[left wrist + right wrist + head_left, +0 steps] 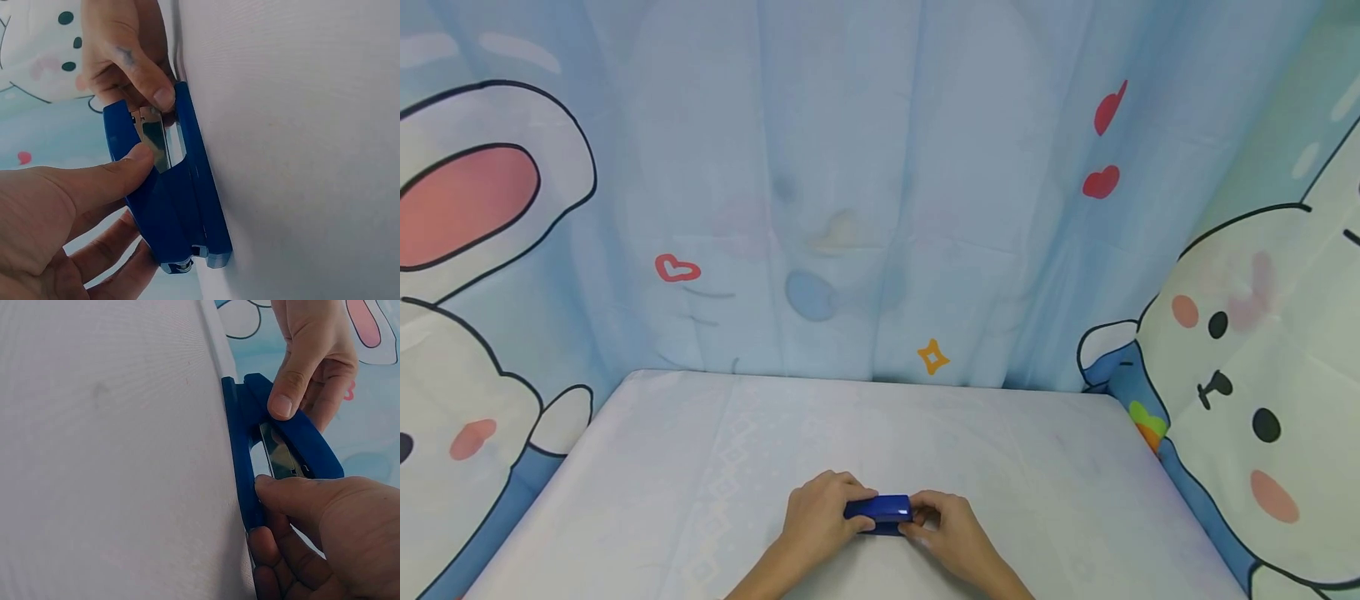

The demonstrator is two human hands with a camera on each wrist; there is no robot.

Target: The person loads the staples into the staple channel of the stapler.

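A blue stapler [883,507] lies on the white-covered table between both hands. My left hand [823,515] grips its upper arm near the hinged end, thumb on one side and fingers on the other, as the left wrist view shows. At the opposite end, my right hand [953,535] pinches the stapler. In the right wrist view, the right thumb [294,495] lies by the gap between base and metal magazine [279,453], with the other fingers curled below. The stapler's arm [159,215] stands apart from its base [203,181]. Whether staples are inside cannot be seen.
The white cloth of the table [625,517] stretches around the hands. Behind it hangs a light blue curtain [850,167] with printed hearts and a star. Printed cartoon animals flank the table at left and right.
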